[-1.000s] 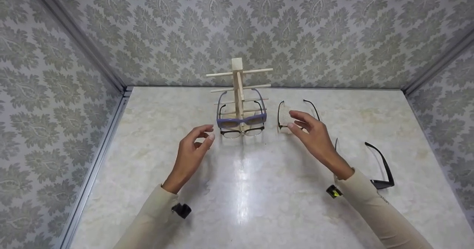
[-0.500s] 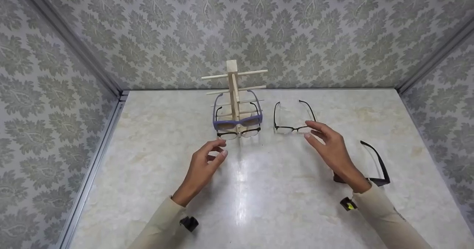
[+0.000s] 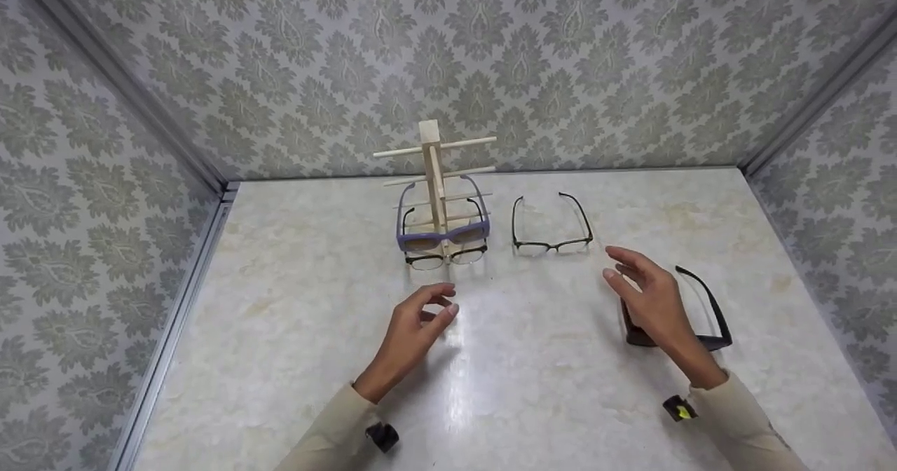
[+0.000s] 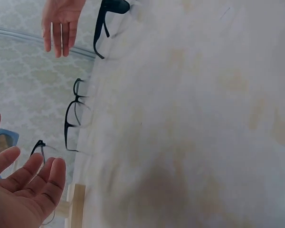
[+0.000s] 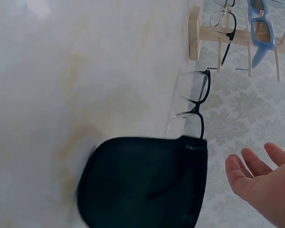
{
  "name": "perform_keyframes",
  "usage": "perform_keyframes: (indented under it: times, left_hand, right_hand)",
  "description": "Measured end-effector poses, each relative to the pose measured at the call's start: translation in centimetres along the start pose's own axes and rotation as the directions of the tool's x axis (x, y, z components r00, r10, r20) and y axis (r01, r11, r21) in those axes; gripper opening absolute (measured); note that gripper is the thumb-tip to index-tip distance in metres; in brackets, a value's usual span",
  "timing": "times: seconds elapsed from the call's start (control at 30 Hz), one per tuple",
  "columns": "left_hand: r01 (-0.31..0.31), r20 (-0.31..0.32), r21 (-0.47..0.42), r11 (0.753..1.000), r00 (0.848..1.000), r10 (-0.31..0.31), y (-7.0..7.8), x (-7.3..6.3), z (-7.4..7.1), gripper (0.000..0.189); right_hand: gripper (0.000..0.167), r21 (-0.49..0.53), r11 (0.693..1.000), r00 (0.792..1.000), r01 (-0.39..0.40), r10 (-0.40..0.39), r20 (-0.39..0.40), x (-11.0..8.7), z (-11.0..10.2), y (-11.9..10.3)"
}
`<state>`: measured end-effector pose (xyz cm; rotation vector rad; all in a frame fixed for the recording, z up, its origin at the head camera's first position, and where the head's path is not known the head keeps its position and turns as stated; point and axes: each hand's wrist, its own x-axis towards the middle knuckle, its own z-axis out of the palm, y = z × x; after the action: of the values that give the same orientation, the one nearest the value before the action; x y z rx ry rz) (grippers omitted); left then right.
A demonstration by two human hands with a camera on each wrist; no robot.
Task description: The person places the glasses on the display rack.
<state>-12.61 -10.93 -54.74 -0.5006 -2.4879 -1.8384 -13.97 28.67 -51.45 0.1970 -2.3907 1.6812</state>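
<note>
While the left hand (image 3: 412, 325) hovers near a pale wooden rack (image 3: 435, 173), the right hand (image 3: 653, 301) overhangs chunky black sunglasses (image 5: 142, 183), thumbs and fingers apart.

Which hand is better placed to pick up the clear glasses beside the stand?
Right, probably: the right hand, holding nothing, looks close to the clear glasses; the left hand, also empty, looks farther away.

A glossy, cream-white desk with marbled tan patches (image 3: 294, 359) meets a pale grey back wall printed with grey-green damask leaf motifs (image 3: 476, 50). Matching patterned side walls (image 3: 70, 226) flank it, with a slanting grey metal corner strip (image 3: 126, 87) on the left. A bright white light reflection (image 3: 459, 387) streaks the desktop.
</note>
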Motion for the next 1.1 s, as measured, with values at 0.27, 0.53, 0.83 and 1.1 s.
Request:
perform_keyframes:
  times: [0.27, 0.53, 0.83, 1.1]
  left_hand:
    - [0.018, 0.050, -0.024, 1.000, 0.999, -0.016, -0.2, 0.2, 2.1, 0.040]
    - [0.035, 0.088, -0.092, 0.995, 0.996, -0.027, -0.6, 0.7, 4.0, 0.044]
    - [0.040, 0.125, -0.097, 0.995, 0.992, -0.028, -0.8, 1.2, 6.1, 0.048]
    - [0.050, 0.141, -0.137, 0.989, 0.990, -0.031, -0.6, 2.2, 8.0, 0.047]
  right_hand:
    - [0.042, -0.010, 0.999, 0.999, -0.030, 0.030, -0.026, -1.4, -2.0, 1.2]
    - [0.044, -0.094, 0.994, 0.996, -0.061, 0.054, -0.073, -2.9, -4.5, 2.3]
    - [0.046, -0.185, 0.979, 0.991, -0.084, 0.063, -0.116, -4.0, -6.9, 2.8]
    - [0.048, -0.286, 0.956, 0.995, -0.065, 0.040, -0.092, -4.1, -8.8, 3.8]
